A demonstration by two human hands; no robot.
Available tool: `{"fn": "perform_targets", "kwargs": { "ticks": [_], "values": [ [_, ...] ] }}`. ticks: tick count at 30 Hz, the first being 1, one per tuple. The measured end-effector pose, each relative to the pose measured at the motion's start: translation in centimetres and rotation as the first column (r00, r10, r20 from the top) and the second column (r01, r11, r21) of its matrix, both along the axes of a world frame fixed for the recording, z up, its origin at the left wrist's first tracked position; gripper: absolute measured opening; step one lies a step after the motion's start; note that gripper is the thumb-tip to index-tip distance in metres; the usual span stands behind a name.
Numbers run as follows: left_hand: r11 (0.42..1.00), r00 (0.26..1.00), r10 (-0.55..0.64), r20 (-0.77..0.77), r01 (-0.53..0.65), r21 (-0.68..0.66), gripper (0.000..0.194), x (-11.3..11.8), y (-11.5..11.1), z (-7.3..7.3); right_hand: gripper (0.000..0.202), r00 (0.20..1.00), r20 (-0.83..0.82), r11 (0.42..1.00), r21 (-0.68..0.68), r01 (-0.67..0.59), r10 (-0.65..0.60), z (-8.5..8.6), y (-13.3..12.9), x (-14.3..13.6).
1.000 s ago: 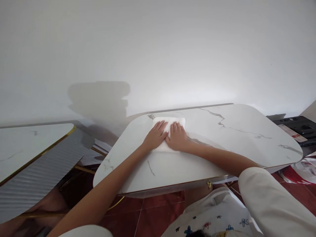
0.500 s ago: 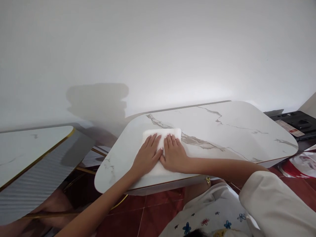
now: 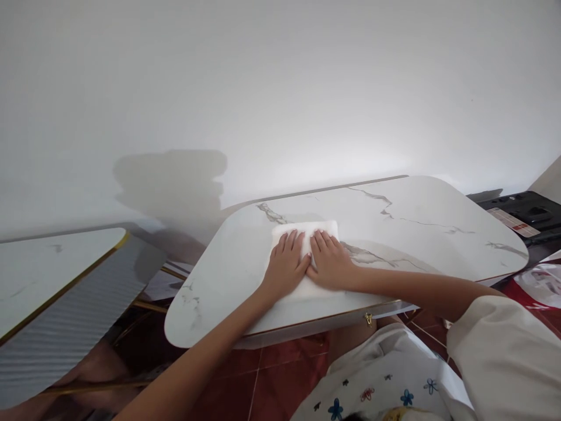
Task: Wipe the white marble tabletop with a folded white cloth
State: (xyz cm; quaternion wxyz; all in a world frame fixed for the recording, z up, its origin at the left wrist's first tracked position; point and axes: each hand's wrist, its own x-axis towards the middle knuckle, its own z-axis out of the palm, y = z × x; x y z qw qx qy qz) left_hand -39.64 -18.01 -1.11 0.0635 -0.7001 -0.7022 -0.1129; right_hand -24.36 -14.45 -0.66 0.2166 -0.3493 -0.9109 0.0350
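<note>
Because cloth (image 3: 307,226) looks light, soft, easily creased, far corners seem best hold; left hand (image 3: 287,266) and right hand (image 3: 332,264) press it flat, unclenched, left of middle on table (image 3: 232,263)

Dim room, soft wall shadow

Side table (image 3: 48,272), white with grey veins, is showing gold edging and ribbed grey side. Pale wall (image 3: 307,88) is rising behind side table; grey shadow (image 3: 173,181) is falling across wall, right of side table's rounded corner. Gold bar (image 3: 151,306) is jutting low from beside side table. Red tiled floor (image 3: 280,380) is stretching rightward. Well apart, far right of side table, black object (image 3: 541,213) is bearing checkered label (image 3: 513,223); red-and-white bundle (image 3: 537,286) is lying near it.
</note>
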Motion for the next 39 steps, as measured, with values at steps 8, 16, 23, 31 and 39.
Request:
{"fn": "perform_targets", "kwargs": {
  "ticks": [8, 16, 23, 31, 39],
  "values": [
    [0.999, 0.998, 0.047, 0.031, -0.047, 0.019, 0.055, -2.7, 8.5, 0.4, 0.061, 0.996, 0.09, 1.0, -0.022, 0.011, -0.009, 0.6, 8.4, -3.4],
    [0.997, 0.999, 0.008, 0.052, -0.012, 0.072, 0.049, -5.1, 15.3, 0.2, 0.062, 0.991, 0.118, 0.998, -0.004, 0.057, -0.056, 0.3, 14.6, -6.0],
    [0.996, 0.995, -0.011, 0.1, 0.002, 0.089, 0.049, -6.3, 18.6, 0.4, 0.062, 0.991, 0.117, 0.998, 0.012, 0.06, -0.061, 0.0, 18.5, -7.6],
    [0.993, 0.995, -0.026, 0.096, 0.014, 0.119, 0.043, -8.2, 21.4, 0.1, 0.06, 0.99, 0.118, 0.997, 0.002, 0.081, -0.081, 0.2, 20.9, -9.3],
    [0.993, 0.998, 0.027, 0.053, -0.033, 0.11, 0.045, -6.9, 21.3, 0.1, 0.061, 0.991, 0.122, 0.999, 0.011, 0.047, -0.048, -0.1, 21.3, -8.2]
  ]
}}
